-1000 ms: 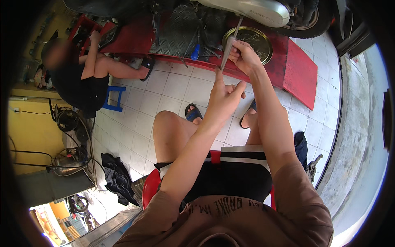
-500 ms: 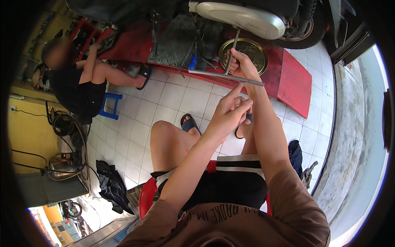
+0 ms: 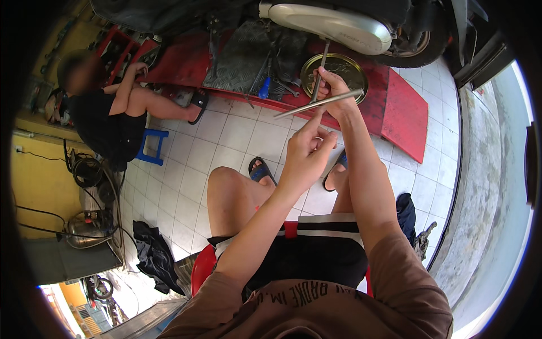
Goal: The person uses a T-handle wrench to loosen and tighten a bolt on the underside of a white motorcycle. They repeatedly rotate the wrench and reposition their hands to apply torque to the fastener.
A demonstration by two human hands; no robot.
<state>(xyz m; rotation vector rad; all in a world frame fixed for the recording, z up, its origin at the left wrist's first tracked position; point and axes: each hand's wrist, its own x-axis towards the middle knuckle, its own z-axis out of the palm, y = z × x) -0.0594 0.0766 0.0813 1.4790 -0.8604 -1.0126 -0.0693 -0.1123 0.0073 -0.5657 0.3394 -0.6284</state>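
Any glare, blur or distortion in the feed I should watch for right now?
Head view: the lower-left doorway is blown out, the co-worker's head is blurred; same head view: the fisheye bends the concrete strip at right, corners go black, but the T-handle tool looks fairly crisp.

t-handle tool [image 3: 319,104] before the motorcycle [image 3: 330,25], wrench [image 3: 289,86] left of tray [image 3: 350,66] on platform [image 3: 180,65]
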